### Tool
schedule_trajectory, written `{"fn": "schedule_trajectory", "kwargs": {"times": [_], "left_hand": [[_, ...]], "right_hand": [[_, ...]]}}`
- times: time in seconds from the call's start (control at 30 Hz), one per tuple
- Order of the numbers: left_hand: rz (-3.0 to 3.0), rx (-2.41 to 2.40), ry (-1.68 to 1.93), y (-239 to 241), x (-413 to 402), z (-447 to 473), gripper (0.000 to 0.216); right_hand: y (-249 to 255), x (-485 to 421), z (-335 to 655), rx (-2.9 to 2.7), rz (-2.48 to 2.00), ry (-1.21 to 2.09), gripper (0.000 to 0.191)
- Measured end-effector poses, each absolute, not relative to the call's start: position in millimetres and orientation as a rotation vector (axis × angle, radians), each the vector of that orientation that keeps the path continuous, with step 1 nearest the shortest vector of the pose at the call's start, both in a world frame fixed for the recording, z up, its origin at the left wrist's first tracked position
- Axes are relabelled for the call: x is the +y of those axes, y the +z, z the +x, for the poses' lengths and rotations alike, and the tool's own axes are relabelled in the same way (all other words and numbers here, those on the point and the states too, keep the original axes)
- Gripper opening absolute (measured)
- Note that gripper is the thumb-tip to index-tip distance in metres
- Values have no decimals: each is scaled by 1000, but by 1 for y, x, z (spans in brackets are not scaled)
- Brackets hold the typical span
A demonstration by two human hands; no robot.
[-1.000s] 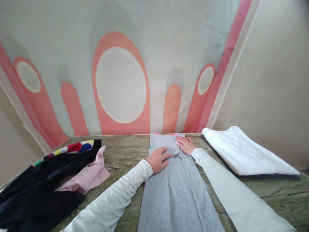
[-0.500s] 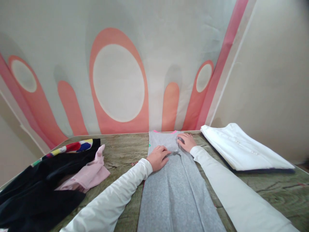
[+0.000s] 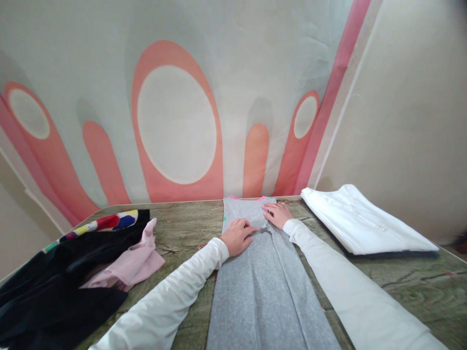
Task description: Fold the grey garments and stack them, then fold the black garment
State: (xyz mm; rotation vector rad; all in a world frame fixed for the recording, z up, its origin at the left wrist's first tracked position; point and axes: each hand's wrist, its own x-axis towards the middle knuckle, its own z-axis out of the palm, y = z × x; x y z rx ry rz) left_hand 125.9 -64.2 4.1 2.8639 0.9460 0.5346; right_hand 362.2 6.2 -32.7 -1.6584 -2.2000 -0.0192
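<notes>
A long grey garment [image 3: 251, 287] with a pink-edged neckline lies folded narrow on the wooden-look table. My left hand [image 3: 238, 236] rests palm down on its upper part, thumb and index finger apart beside a raised crease in the cloth. Close by on the right, my right hand [image 3: 278, 215] lies on the garment's upper right edge with fingers spread. The cloth under both palms is hidden.
On the left lie a black garment [image 3: 54, 287] with a multicoloured band and a pink garment [image 3: 134, 265]. Folded white clothing [image 3: 365, 223] sits on a dark layer at the right. The table [image 3: 182, 223] meets a patterned wall behind.
My right hand has shifted slightly left, and its fingers lie flatter on the grey cloth. My left hand stays nearly in place. The whole view has drifted slightly.
</notes>
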Motion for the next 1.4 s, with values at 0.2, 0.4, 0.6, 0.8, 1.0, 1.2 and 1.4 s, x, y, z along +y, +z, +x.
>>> {"fn": "schedule_trajectory", "kwargs": {"times": [0.2,0.4,0.6,0.8,1.0,1.2,1.4], "left_hand": [[2877,939,555,3,-66,126,31],[2889,913,550,5,-68,126,31],[2929,920,516,6,-69,126,32],[2963,935,482,3,-68,127,36],[2931,941,488,1,-66,127,36],[2922,924,505,2,-66,126,38],[2909,853,421,0,-65,126,45]], "right_hand": [[-33,24,366,-2109,-1638,43,32],[-32,46,371,-2067,-1677,3,34],[-25,49,367,-2132,-1728,-93,28],[-10,44,358,-2210,-1784,-224,29],[-3,45,356,-2176,-1849,-301,31],[-5,43,355,-2130,-1888,-278,26],[-1,10,336,-2293,-1428,-115,34]]}}
